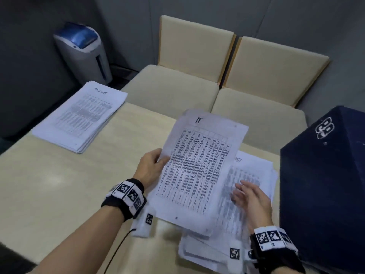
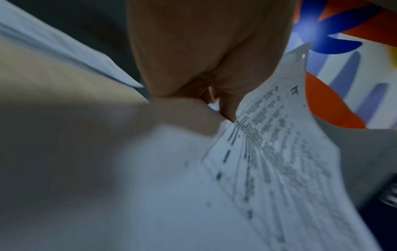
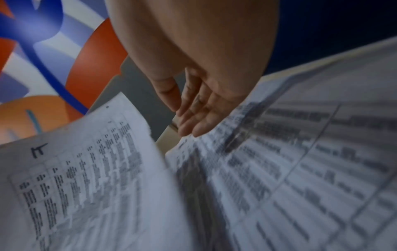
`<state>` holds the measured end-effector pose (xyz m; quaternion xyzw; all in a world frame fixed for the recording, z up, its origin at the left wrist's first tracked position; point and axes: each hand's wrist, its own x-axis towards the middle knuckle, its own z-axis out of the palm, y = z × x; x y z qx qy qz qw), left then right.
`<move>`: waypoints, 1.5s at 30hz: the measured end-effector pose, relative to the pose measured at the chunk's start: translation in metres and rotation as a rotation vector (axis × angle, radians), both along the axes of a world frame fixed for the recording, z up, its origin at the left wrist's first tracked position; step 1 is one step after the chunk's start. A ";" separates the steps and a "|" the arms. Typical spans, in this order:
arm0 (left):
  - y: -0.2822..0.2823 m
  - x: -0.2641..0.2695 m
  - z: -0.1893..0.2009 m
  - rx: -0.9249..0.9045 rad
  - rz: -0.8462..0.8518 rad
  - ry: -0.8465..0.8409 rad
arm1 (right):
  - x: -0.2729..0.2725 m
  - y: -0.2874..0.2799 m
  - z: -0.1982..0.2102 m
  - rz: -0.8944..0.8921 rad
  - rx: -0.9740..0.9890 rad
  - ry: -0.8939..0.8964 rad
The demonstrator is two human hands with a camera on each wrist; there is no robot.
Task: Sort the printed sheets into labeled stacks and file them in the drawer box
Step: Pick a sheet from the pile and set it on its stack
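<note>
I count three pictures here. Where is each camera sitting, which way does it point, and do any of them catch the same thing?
Head: worn on the head, looking forward and down at the table; shows both forearms, the left hand holding the lifted sheet, the right hand over the loose pile.
Left wrist: looks along the left hand, whose grip pinches the sheet's edge.
Right wrist: looks along the right hand, fingers straight, above the pile.
Shared: all three show the lifted sheet with its handwritten mark.
</note>
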<state>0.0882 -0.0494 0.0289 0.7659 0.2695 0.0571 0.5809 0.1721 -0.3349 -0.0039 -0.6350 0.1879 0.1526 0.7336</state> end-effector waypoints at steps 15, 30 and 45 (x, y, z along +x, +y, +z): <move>0.317 -0.267 -0.044 0.566 0.059 0.733 | -0.083 0.202 -0.034 0.856 -0.916 -0.300; 0.387 -0.293 -0.075 0.934 0.023 0.671 | -0.092 0.253 -0.033 1.206 -1.325 0.010; 0.351 -0.191 -0.058 0.991 -0.151 0.660 | -0.099 0.233 0.002 0.691 -0.981 -0.266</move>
